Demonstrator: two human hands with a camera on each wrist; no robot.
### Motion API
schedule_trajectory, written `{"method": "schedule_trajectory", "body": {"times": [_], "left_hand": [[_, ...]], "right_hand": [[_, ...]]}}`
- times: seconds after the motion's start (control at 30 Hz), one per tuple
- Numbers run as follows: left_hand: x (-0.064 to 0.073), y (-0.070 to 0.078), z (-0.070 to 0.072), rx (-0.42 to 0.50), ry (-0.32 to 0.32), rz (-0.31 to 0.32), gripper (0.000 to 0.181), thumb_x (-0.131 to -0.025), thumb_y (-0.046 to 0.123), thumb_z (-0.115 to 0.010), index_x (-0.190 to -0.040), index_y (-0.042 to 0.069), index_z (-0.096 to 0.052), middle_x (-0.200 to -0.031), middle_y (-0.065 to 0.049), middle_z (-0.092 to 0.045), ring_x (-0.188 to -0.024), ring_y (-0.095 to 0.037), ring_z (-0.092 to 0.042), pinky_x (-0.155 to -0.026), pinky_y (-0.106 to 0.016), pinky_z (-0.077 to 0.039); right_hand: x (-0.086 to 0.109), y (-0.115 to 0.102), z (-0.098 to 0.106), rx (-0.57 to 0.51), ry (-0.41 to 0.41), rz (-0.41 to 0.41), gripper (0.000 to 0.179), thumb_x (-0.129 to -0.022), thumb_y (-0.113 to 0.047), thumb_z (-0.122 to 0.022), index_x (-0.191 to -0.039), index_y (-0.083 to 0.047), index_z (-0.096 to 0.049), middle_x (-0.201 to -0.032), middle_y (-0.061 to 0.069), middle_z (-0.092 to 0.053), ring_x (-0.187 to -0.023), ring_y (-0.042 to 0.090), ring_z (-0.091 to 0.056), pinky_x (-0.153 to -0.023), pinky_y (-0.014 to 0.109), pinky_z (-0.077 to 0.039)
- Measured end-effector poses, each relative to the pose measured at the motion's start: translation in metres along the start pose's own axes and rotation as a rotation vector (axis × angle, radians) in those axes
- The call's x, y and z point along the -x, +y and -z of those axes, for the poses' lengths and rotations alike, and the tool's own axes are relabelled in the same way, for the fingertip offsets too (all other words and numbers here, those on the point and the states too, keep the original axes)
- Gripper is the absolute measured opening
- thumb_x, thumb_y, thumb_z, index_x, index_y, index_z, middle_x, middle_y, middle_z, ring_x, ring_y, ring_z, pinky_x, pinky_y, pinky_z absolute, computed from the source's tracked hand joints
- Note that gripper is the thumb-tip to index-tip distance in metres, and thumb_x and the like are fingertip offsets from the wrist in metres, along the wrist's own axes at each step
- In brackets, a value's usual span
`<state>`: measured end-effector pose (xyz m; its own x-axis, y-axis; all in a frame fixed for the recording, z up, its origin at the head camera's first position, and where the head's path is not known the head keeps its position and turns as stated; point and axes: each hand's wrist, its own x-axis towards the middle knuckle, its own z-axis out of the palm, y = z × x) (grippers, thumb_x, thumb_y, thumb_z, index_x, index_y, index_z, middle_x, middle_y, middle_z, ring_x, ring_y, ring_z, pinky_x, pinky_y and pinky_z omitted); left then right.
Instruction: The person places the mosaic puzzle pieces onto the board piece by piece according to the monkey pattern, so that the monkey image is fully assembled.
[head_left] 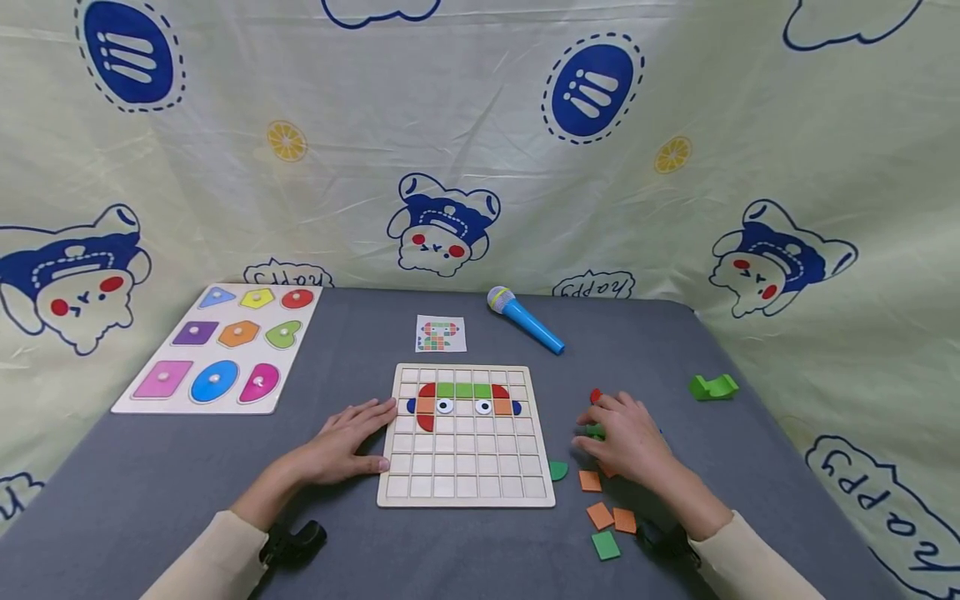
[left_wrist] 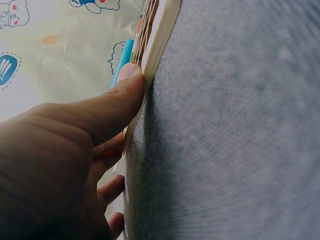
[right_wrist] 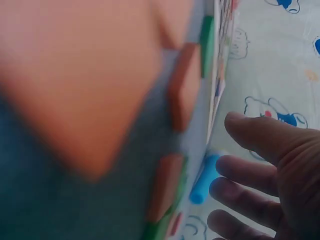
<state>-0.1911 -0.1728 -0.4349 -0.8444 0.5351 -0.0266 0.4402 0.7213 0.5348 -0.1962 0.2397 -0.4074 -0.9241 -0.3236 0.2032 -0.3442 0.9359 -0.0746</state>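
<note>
A wooden grid board [head_left: 465,462] lies in front of me, with red, green, orange and blue tiles and two eye tiles [head_left: 483,407] in its upper rows. My left hand [head_left: 351,443] rests along the board's left edge, its thumb against the rim in the left wrist view. To the right of the board, my right hand [head_left: 628,437] is over loose tiles, its fingers spread and relaxed with nothing between them in the right wrist view. Close to its fingertips are a red tile [head_left: 596,396] and a green tile [head_left: 595,431], partly hidden by the hand.
Orange tiles [head_left: 600,515] and a green square [head_left: 606,546] lie nearer me. A picture card [head_left: 440,333] and a blue toy microphone [head_left: 531,323] lie beyond the board. A shape puzzle [head_left: 247,367] is at the left, a green curved block [head_left: 713,387] at the right.
</note>
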Motion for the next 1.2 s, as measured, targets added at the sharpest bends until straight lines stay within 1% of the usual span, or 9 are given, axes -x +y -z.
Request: {"method": "schedule_trajectory", "body": {"times": [0.13,0.3,0.6,0.8,0.9,1.07,1.2], "left_hand": [[0.000,0.000,0.000,0.002,-0.001,0.001,0.076,-0.087,0.039,-0.065,-0.147,0.007,-0.032,-0.155,-0.012,-0.030,-0.142,-0.039,-0.022,-0.107,-0.065,-0.017],[0.000,0.000,0.000,-0.002,-0.006,0.007,0.077,-0.087,0.040,-0.065,-0.147,0.008,-0.032,-0.155,-0.011,-0.030,-0.142,-0.039,-0.022,-0.107,-0.065,-0.017],[0.000,0.000,0.000,0.003,-0.002,-0.002,0.076,-0.087,0.039,-0.065,-0.147,0.007,-0.032,-0.155,-0.012,-0.029,-0.142,-0.039,-0.023,-0.107,-0.065,-0.017],[0.000,0.000,0.000,0.004,-0.004,0.000,0.076,-0.087,0.040,-0.065,-0.147,0.007,-0.031,-0.155,-0.012,-0.029,-0.142,-0.039,-0.022,-0.107,-0.066,-0.017],[0.001,0.000,0.001,0.004,-0.004,0.001,0.076,-0.087,0.040,-0.064,-0.148,0.008,-0.031,-0.155,-0.012,-0.029,-0.142,-0.039,-0.022,-0.107,-0.066,-0.017],[0.001,0.001,0.001,0.008,-0.006,0.004,0.077,-0.087,0.040,-0.064,-0.148,0.008,-0.031,-0.155,-0.012,-0.029,-0.143,-0.040,-0.021,-0.107,-0.066,-0.016],[0.001,0.001,0.001,0.006,-0.004,0.004,0.077,-0.087,0.040,-0.065,-0.148,0.008,-0.031,-0.155,-0.012,-0.029,-0.143,-0.040,-0.021,-0.107,-0.066,-0.016]], "right_hand": [[0.009,0.009,-0.001,0.006,-0.036,-0.044,0.028,-0.074,-0.036,-0.079,-0.091,-0.015,-0.072,-0.093,0.002,-0.063,-0.081,0.017,-0.044,-0.068,0.032,-0.032],[0.016,0.017,-0.003,0.015,-0.019,-0.060,0.027,-0.073,-0.036,-0.079,-0.088,-0.015,-0.072,-0.088,0.001,-0.060,-0.078,0.017,-0.043,-0.065,0.032,-0.031],[0.021,0.021,-0.006,0.012,-0.009,-0.033,0.024,-0.073,-0.036,-0.078,-0.085,-0.017,-0.071,-0.084,-0.003,-0.058,-0.076,0.015,-0.042,-0.065,0.029,-0.028],[0.021,0.018,-0.006,-0.023,-0.028,0.008,0.024,-0.072,-0.034,-0.080,-0.090,-0.020,-0.072,-0.085,-0.005,-0.057,-0.078,0.013,-0.040,-0.068,0.030,-0.028],[0.021,0.018,-0.007,-0.028,-0.024,0.022,0.026,-0.071,-0.033,-0.081,-0.091,-0.019,-0.072,-0.085,-0.005,-0.057,-0.078,0.013,-0.039,-0.068,0.030,-0.028],[0.021,0.018,-0.008,0.002,-0.014,0.007,0.027,-0.070,-0.033,-0.081,-0.090,-0.017,-0.072,-0.080,-0.005,-0.052,-0.077,0.014,-0.038,-0.068,0.030,-0.027],[0.021,0.018,-0.009,0.016,-0.006,0.001,0.024,-0.070,-0.032,-0.081,-0.087,-0.017,-0.072,-0.081,-0.004,-0.053,-0.077,0.015,-0.039,-0.069,0.032,-0.029]]}}
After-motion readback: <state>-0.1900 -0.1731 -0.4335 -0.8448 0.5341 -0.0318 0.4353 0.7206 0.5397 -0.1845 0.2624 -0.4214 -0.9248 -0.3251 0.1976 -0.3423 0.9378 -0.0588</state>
